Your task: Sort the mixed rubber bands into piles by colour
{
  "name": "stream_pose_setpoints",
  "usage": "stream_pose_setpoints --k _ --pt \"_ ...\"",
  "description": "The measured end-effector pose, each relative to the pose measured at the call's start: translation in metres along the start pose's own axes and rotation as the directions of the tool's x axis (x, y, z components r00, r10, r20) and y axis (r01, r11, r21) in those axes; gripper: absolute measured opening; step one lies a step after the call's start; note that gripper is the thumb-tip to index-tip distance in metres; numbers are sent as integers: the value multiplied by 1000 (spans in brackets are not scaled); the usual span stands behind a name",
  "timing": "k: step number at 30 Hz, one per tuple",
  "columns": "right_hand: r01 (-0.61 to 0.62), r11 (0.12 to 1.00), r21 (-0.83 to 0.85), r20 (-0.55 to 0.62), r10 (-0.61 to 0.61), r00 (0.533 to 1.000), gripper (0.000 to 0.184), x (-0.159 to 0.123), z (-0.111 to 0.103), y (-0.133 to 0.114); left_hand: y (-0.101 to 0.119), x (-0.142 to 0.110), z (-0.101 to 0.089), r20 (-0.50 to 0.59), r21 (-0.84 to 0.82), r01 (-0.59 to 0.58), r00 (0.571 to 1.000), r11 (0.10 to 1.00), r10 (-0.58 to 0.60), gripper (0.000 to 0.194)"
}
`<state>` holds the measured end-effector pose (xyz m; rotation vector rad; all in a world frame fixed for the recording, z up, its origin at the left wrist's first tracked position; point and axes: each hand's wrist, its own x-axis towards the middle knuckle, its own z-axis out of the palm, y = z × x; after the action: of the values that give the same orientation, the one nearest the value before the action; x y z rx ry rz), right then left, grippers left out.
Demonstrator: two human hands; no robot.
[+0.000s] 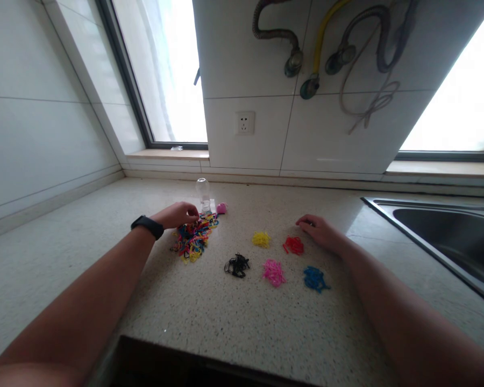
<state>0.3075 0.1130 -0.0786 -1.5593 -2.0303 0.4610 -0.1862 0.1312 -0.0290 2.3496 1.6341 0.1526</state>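
Note:
A mixed heap of coloured rubber bands (193, 236) lies on the speckled countertop (234, 317). My left hand (178, 214), a black band on its wrist, rests at the heap's far edge with fingers pinched together on the bands. To the right lie small sorted piles: yellow (261, 239), red (293, 245), black (236, 265), pink (273, 272) and blue (314, 278). My right hand (320, 231) lies on the counter beside the red pile, fingers curled down and holding nothing I can make out.
A small clear bottle (203, 193) and a pink cap (221, 208) stand just behind the heap. A steel sink (447, 236) sits at the right. The tiled wall carries a socket (244, 122) and hoses (326, 48). Windows flank it.

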Motion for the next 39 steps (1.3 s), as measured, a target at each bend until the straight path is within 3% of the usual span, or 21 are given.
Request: stream_pose_setpoints --k 13,21,25,32,36,39 --pt "24 1000 -4 -11 -24 1000 25 2 3 6 17 -1 -11 -81 -162 -90 994 983 78 33" --pt "25 1000 13 -11 -25 1000 24 4 4 9 68 -11 -22 -117 -396 -185 982 899 150 34" --pt "24 1000 8 -15 -24 1000 24 2 2 4 107 -21 -21 -124 -585 -217 976 782 178 33" --pt "23 1000 1 -27 -23 999 23 0 2 2 173 -40 -1 -116 -877 -190 975 441 189 32" --pt "6 1000 -7 -24 -6 1000 25 0 2 1 199 -52 9 -92 -941 -157 971 300 221 31" --pt "-7 1000 -18 -24 7 1000 25 0 2 0 209 -58 16 -82 -959 -140 969 248 232 31"
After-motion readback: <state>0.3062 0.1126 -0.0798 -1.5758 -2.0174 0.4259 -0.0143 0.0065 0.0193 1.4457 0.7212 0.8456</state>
